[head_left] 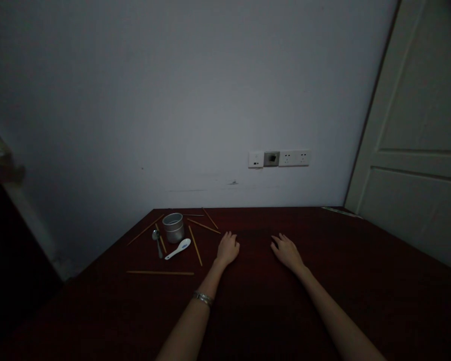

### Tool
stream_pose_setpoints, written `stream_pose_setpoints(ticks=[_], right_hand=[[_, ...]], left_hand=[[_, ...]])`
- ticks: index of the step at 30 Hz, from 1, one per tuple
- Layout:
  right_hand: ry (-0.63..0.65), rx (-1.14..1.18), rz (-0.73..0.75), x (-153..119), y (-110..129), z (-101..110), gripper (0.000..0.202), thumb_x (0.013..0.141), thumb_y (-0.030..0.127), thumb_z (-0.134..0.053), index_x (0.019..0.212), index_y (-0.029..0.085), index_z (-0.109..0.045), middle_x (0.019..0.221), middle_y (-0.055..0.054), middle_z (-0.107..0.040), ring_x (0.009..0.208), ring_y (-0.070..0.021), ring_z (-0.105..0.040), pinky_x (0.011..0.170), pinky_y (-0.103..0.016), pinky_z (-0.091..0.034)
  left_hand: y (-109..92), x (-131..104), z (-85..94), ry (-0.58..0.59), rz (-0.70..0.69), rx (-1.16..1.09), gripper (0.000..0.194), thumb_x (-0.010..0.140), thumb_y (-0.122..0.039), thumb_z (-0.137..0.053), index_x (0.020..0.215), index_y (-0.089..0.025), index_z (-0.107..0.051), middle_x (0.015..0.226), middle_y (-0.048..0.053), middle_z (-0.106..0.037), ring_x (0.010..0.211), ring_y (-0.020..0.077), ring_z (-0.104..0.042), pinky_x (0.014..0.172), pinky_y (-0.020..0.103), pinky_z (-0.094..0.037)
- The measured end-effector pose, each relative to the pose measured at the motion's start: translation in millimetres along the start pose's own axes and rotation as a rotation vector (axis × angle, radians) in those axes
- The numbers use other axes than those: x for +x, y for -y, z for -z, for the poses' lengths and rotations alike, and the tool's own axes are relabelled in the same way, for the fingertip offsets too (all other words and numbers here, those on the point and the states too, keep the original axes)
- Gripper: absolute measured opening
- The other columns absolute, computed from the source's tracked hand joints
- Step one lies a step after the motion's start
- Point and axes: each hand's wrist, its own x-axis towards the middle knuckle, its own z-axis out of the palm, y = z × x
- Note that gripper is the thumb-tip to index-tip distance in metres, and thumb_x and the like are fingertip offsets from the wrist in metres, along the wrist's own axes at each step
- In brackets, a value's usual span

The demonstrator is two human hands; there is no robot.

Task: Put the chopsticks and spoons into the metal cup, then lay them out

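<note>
My left hand [228, 248] rests palm down on the dark red table, fingers loosely stretched and holding nothing. To its right, my right hand [286, 251] also lies flat with its fingers apart and nothing in it. Left of my left hand stands a metal cup [173, 229], upright. A white ceramic spoon [179, 248] with a blue mark lies in front of the cup, and a metal spoon [158, 242] is at the cup's left. Several wooden chopsticks lie scattered around them; the closest to my left hand are one chopstick [203, 225] and another chopstick [195, 245].
One chopstick [160, 273] lies crosswise nearer to me. A thin metal stick [193, 215] lies behind the cup. The table [255, 311] meets a pale wall [210, 100] with sockets [293, 158] and a switch. A panelled door [417, 140] stands at the right.
</note>
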Motion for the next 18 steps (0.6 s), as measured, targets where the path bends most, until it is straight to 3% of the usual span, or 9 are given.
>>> stream_pose_setpoints(ticks=[18], right_hand=[[-0.041, -0.061, 0.048, -1.9, 1.3, 2.3, 0.048, 0.085, 0.032, -0.032, 0.125, 0.010, -0.047, 0.127, -0.019, -0.047, 0.121, -0.0267, -0.039, 0.097, -0.037, -0.029]], left_hand=[[-0.4, 0.2, -1.0, -0.001, -0.002, -0.016, 0.043, 0.081, -0.022, -0.035, 0.119, -0.007, -0.050, 0.131, 0.014, -0.043, 0.126, 0.0192, -0.031, 0.105, 0.028, -0.021]])
